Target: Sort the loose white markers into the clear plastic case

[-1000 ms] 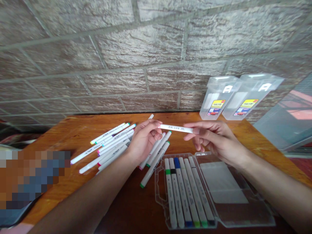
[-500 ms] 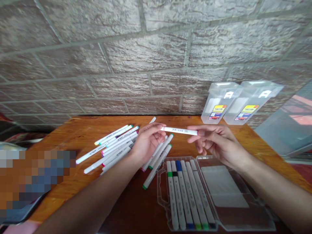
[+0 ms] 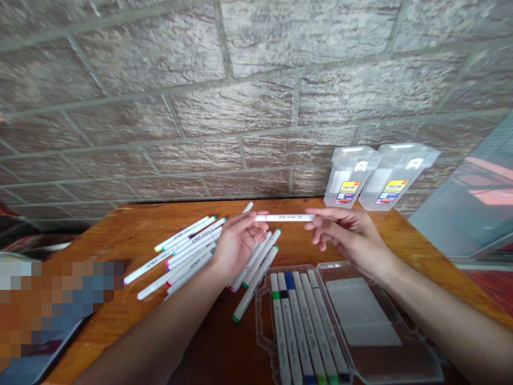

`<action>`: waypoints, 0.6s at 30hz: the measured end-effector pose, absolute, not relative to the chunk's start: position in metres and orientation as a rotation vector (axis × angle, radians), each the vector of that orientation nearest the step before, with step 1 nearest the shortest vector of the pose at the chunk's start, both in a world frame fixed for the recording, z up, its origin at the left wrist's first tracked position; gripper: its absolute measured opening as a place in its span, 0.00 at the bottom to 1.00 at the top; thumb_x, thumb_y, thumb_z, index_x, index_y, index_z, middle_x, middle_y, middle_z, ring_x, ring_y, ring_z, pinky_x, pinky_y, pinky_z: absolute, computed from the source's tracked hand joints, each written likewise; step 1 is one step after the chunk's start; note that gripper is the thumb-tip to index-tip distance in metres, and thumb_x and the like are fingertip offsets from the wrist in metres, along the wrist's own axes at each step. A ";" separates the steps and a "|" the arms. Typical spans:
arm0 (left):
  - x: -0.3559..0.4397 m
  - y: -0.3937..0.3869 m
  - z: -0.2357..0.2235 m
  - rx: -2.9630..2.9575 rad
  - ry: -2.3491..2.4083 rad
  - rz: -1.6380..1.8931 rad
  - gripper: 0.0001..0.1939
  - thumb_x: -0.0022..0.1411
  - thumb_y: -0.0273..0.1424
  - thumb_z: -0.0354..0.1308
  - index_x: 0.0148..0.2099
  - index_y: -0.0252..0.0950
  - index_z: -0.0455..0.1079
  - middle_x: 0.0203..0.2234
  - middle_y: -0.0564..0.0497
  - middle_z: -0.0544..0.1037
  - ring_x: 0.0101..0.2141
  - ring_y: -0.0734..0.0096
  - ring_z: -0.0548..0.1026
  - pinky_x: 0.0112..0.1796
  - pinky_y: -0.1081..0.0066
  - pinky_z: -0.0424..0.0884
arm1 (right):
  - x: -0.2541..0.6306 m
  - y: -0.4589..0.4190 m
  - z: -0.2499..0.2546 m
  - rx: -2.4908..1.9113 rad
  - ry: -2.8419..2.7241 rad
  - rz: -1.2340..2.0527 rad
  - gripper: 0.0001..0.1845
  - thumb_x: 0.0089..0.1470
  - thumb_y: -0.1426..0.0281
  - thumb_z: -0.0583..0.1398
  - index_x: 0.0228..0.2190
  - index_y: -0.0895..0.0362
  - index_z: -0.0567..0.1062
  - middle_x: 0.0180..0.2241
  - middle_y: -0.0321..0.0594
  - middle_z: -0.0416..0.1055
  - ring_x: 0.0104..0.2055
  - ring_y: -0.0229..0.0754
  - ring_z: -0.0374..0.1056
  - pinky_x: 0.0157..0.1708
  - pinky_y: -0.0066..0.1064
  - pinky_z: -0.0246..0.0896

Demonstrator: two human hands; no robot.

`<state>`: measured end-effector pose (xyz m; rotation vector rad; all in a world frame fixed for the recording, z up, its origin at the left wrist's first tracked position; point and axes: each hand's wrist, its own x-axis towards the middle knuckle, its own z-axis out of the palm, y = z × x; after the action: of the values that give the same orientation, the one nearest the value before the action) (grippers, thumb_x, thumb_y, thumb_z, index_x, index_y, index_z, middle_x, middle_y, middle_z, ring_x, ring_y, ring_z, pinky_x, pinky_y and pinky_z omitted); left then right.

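Observation:
Between my two hands a white marker [image 3: 285,217] is held level above the table. My left hand [image 3: 239,240] pinches its left end, and the fingertips of my right hand [image 3: 347,230] grip the other end. Below my right hand lies an opened clear plastic case [image 3: 379,355], whose left half holds a row of white markers [image 3: 298,326] with green, black and blue bands. Loose white markers [image 3: 188,240] with coloured ends are spread under and to the left of my left hand, some partly hidden by it.
Two clear lidded boxes [image 3: 387,182] with yellow labels stand at the back right, close to the brick wall [image 3: 256,107]. The wooden table [image 3: 108,240] carries everything. A pixelated patch hides something at the left edge.
The held marker has turned from a slight slant to nearly level, still gripped at both ends. The whole view has shifted slightly, so the table sits a bit lower in the picture.

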<state>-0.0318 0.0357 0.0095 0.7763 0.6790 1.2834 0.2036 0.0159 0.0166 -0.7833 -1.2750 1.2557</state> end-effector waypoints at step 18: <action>-0.034 0.031 0.010 0.977 0.559 1.220 0.17 0.61 0.34 0.68 0.50 0.31 0.82 0.30 0.44 0.83 0.25 0.76 0.72 0.30 0.73 0.68 | 0.203 0.027 0.010 -0.827 -1.113 1.323 0.14 0.51 0.59 0.73 0.34 0.56 0.84 0.36 0.46 0.85 0.31 0.41 0.81 0.26 0.26 0.76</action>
<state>-0.0345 0.0309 0.0098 0.9767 0.5589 1.2199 0.2032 0.0269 0.0097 -0.8273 -1.1133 1.3232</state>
